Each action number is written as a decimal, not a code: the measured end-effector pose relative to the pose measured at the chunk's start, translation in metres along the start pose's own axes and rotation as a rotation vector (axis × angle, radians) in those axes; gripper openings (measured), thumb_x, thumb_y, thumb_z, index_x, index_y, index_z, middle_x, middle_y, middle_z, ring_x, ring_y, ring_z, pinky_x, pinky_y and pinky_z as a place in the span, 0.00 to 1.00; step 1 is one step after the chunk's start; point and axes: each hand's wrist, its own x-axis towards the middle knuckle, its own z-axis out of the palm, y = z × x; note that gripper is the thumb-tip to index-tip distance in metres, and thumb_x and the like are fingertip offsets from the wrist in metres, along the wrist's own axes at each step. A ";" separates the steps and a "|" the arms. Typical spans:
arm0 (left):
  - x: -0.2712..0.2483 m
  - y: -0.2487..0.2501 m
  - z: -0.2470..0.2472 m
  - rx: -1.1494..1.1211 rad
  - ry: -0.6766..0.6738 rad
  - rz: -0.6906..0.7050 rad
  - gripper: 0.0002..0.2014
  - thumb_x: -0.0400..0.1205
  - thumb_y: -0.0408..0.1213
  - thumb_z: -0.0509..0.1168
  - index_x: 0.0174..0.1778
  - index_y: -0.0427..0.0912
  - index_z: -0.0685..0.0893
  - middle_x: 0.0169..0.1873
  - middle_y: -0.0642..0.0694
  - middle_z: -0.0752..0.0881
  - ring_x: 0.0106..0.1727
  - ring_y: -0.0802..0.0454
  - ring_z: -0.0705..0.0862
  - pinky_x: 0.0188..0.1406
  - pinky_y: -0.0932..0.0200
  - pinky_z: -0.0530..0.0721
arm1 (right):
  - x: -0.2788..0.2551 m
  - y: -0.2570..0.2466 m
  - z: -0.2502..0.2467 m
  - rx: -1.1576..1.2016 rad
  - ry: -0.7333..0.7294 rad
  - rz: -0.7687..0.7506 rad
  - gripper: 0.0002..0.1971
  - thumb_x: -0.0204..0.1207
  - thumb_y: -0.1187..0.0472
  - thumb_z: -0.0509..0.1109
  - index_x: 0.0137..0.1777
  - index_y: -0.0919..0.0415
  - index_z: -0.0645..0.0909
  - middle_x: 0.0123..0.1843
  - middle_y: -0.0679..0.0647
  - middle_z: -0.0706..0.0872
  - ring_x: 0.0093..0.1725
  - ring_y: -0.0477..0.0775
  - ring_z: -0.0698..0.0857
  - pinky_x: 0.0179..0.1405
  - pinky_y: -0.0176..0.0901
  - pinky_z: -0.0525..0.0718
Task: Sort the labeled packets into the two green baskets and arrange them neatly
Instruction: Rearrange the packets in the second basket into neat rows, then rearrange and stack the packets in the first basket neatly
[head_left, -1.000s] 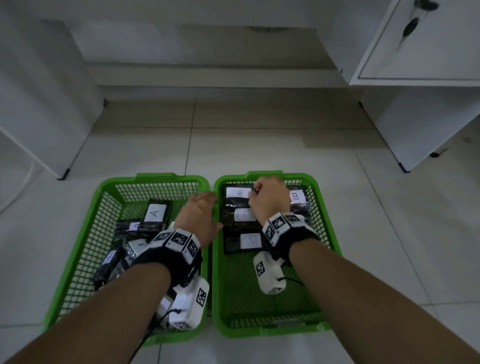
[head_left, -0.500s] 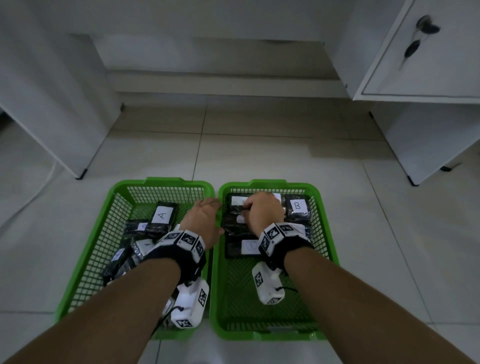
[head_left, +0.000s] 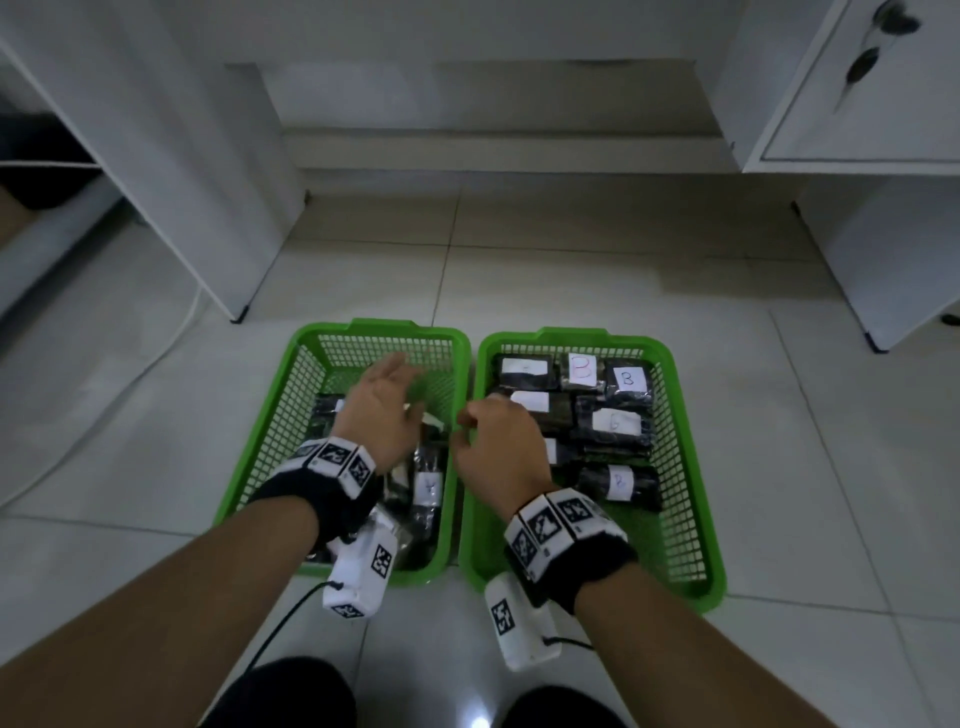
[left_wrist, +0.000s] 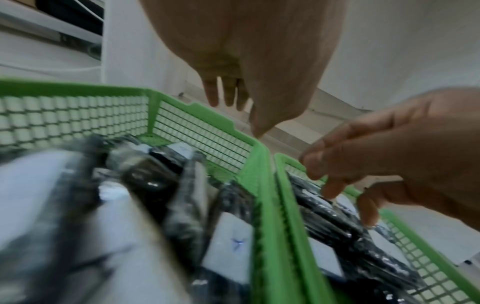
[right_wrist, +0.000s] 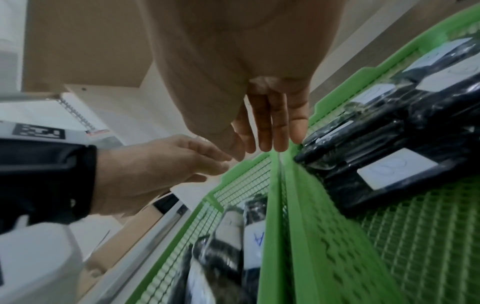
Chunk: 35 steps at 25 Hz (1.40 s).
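Observation:
Two green mesh baskets stand side by side on the floor. The left basket (head_left: 363, 332) holds an untidy heap of black packets, one with an A label (head_left: 428, 486). In the right basket (head_left: 571, 336) black packets with B labels (head_left: 627, 382) lie in rows at its far half. My left hand (head_left: 387, 395) hovers over the left basket's heap with its fingers spread and holds nothing. My right hand (head_left: 483, 431) hangs above the rims where the baskets meet, fingers loosely bent and empty. The right wrist view shows its fingers (right_wrist: 270, 131) above the divide, near the A packet (right_wrist: 255, 240).
White cabinets stand at the left (head_left: 156, 156) and right (head_left: 883, 234) of the tiled floor. A white cable (head_left: 130, 374) runs across the floor at the left. The near half of the right basket (head_left: 665, 545) is bare mesh. My feet (head_left: 291, 691) show at the bottom edge.
My right hand has let go of the packets at the far end of the right basket and drawn back toward the divide. My left hand has moved from the divide over the left basket.

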 end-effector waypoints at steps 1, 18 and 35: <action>-0.012 -0.019 -0.008 0.090 -0.003 -0.102 0.27 0.79 0.38 0.67 0.76 0.46 0.74 0.83 0.42 0.64 0.83 0.41 0.63 0.80 0.42 0.65 | -0.007 -0.008 0.009 -0.015 -0.051 0.011 0.06 0.75 0.60 0.69 0.49 0.61 0.85 0.54 0.57 0.83 0.55 0.58 0.83 0.50 0.50 0.87; -0.070 -0.159 -0.035 0.262 -0.239 -0.097 0.26 0.78 0.22 0.60 0.73 0.34 0.68 0.76 0.34 0.73 0.51 0.41 0.87 0.49 0.52 0.89 | -0.021 -0.049 0.053 -0.272 -0.053 0.294 0.29 0.73 0.68 0.80 0.74 0.67 0.80 0.72 0.60 0.75 0.70 0.60 0.79 0.76 0.44 0.74; -0.084 -0.157 0.010 -0.505 -0.302 -0.040 0.32 0.79 0.48 0.71 0.79 0.50 0.70 0.67 0.44 0.82 0.63 0.45 0.84 0.68 0.46 0.81 | -0.061 -0.038 0.079 0.052 -0.132 0.115 0.14 0.65 0.53 0.87 0.49 0.50 0.90 0.43 0.42 0.86 0.41 0.43 0.84 0.38 0.30 0.78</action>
